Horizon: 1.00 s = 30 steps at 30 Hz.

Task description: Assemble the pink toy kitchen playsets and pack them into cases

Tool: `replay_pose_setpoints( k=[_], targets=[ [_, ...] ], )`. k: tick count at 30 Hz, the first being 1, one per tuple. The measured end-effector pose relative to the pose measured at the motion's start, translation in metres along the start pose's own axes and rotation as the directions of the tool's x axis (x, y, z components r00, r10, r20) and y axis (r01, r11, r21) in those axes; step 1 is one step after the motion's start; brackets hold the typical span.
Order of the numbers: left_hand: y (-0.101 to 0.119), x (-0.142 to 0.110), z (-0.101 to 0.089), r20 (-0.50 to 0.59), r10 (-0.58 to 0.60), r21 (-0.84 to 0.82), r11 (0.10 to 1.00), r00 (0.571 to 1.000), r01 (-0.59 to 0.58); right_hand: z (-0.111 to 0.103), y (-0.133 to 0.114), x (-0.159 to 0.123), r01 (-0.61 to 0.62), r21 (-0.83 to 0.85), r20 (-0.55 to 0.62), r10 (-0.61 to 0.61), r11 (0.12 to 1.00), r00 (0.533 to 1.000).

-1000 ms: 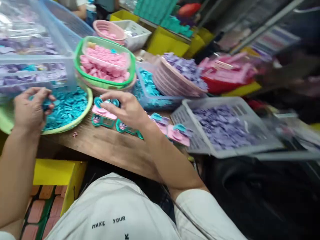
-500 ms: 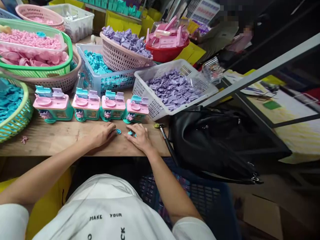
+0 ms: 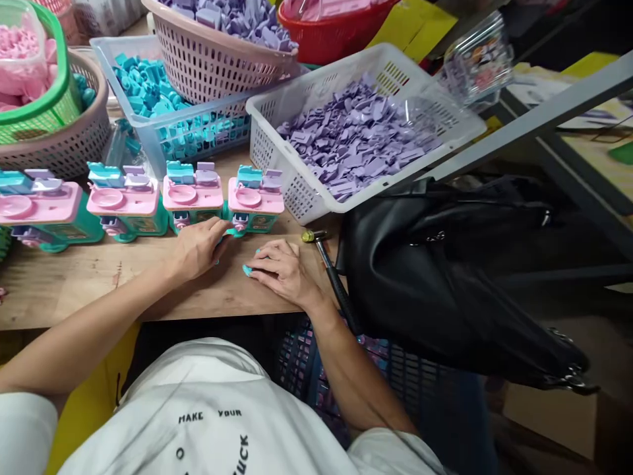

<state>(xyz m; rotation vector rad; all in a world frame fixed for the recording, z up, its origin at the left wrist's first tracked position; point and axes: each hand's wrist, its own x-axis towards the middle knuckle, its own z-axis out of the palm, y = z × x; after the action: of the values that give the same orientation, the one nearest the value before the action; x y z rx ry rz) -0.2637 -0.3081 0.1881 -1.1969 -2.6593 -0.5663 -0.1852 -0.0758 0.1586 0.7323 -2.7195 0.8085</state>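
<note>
A row of several small toy kitchens, turquoise with pink tops, stands along the table; the rightmost toy kitchen (image 3: 254, 201) is just beyond my hands. My left hand (image 3: 198, 251) rests on the wood with its fingers curled closed. Bits of turquoise plastic show at its fingertips, mostly hidden by them. My right hand (image 3: 287, 272) lies to the right, its thumb and fingers closed on a small turquoise piece (image 3: 247, 270). Another bit of turquoise peeks out near its index finger. The exact shape of these pieces is covered by my fingers.
A hammer (image 3: 329, 264) lies right of my right hand, beside a black leather bag (image 3: 420, 284). Behind the toys stand a white basket (image 3: 291, 191) of purple parts, a clear blue bin (image 3: 148, 122) of turquoise parts and a pink basket (image 3: 217, 79). A metal bar (image 3: 524, 125) slants across the right.
The view has shifted closer. The turquoise pieces that lay visible between my hands are now mostly under my fingers. My right hand's fingers have closed in on a turquoise piece.
</note>
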Motion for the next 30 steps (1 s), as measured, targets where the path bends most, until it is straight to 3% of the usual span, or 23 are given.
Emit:
replay_pose_setpoints(
  k=[5,7,10,12,16,19,22,24,26,30],
  targets=[
    [0.006,0.022,0.005,-0.122,0.061,-0.043,0.997,0.991,-0.067,-0.009,-0.001,0.003,-0.032,0.003,-0.038,0.032,0.999,0.999],
    [0.009,0.03,0.007,-0.133,0.069,-0.021,0.997,0.989,-0.072,-0.02,-0.004,0.012,-0.063,-0.006,-0.197,0.06,0.998,0.979],
    [0.014,0.036,0.009,-0.109,0.062,0.023,0.998,0.992,-0.06,-0.042,-0.004,0.036,-0.16,-0.04,-0.416,0.129,0.986,0.9],
    [0.017,0.038,0.01,-0.088,0.039,0.04,0.999,0.995,-0.036,-0.053,0.001,0.055,-0.213,-0.082,-0.399,0.164,0.974,0.902],
    [0.016,0.034,0.011,-0.102,0.023,-0.001,1.0,0.994,-0.023,-0.055,0.012,0.085,-0.221,-0.211,-0.243,0.168,0.952,0.955],
    [0.011,0.03,0.012,-0.146,0.049,-0.158,0.985,0.988,-0.072,-0.052,0.015,0.089,-0.202,-0.281,-0.232,0.138,0.938,0.963],
    [0.008,0.028,0.008,-0.141,-0.009,-0.384,0.922,0.99,-0.047,-0.053,0.013,0.084,-0.192,-0.323,-0.243,0.115,0.927,0.963],
    [0.008,0.029,0.001,-0.095,-0.109,-0.55,0.834,0.989,0.039,-0.055,0.011,0.082,-0.183,-0.356,-0.22,0.108,0.917,0.97],
    [0.01,0.031,-0.007,-0.009,-0.227,-0.722,0.675,0.974,0.151,-0.058,0.009,0.084,-0.171,-0.398,-0.168,0.112,0.901,0.979],
    [0.016,0.036,-0.016,0.287,-0.37,-0.926,0.129,0.883,0.355,-0.06,0.008,0.092,-0.157,-0.427,-0.077,0.138,0.89,0.987]
  ],
)
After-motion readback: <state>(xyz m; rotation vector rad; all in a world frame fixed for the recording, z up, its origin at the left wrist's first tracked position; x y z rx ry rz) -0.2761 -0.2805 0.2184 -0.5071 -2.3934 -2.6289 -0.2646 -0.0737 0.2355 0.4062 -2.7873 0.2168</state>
